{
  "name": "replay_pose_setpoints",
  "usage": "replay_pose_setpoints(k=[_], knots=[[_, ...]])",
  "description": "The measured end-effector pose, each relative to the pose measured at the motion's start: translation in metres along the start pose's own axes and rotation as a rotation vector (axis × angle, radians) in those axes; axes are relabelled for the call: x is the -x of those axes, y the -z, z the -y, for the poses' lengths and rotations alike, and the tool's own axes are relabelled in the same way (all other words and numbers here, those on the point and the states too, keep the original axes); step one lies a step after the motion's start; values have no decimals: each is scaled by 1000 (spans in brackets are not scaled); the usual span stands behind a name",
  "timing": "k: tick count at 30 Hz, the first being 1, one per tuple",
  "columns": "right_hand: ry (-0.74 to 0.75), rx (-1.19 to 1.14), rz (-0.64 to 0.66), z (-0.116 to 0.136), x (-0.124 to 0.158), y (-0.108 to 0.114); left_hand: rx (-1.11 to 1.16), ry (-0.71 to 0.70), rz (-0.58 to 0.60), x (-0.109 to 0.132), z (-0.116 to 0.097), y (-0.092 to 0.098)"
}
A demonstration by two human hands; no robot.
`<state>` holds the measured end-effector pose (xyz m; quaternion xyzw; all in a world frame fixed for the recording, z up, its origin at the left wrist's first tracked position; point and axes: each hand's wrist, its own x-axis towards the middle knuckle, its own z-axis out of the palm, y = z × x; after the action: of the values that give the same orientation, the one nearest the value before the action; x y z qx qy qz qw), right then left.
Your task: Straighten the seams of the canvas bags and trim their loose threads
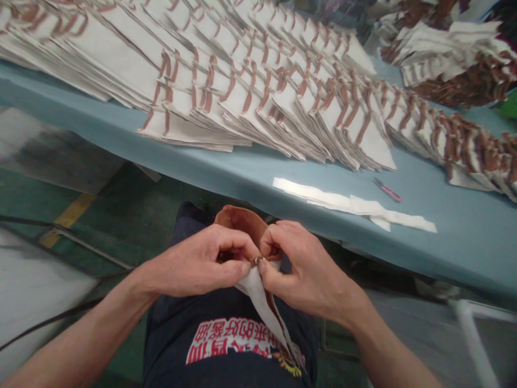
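My left hand point(202, 261) and my right hand point(299, 264) meet over my lap, both pinched shut on the same small cloth bag point(260, 296). The bag is off-white fabric with a brown strap point(238, 218) looping up behind my fingers. Thumbs and forefingers press together at the bag's top edge, and the white fabric hangs down between my wrists over my dark printed shirt.
A blue table point(250, 172) runs across ahead, covered with long overlapping rows of finished white bags with brown handles point(283, 102). White paper strips point(351, 205) and small pink-handled snips point(388, 190) lie near its edge. More bags are heaped at the back right point(452, 59). Green floor is at left.
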<state>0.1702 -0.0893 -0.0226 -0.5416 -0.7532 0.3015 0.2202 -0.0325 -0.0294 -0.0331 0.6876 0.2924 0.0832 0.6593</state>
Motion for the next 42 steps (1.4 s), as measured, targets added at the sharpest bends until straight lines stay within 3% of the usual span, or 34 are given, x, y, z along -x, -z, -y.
replay_pose_setpoints(k=[7,10,15,21,27,42], knots=[[-37,-45,-70,6,0,-5,-103,-82,-229,-1,-1,-22],[-51,-30,-126,6,2,-13,-122,-107,-273,-1,3,-27],[-16,-89,-172,-5,6,-15,-134,-83,-287,-2,6,-25],[54,-24,-33,-11,8,1,-122,-73,-281,-1,3,-23],[135,28,-6,-9,4,9,-213,-145,-302,2,4,-23],[180,-107,92,-18,-6,12,-352,-236,-354,1,9,-23]])
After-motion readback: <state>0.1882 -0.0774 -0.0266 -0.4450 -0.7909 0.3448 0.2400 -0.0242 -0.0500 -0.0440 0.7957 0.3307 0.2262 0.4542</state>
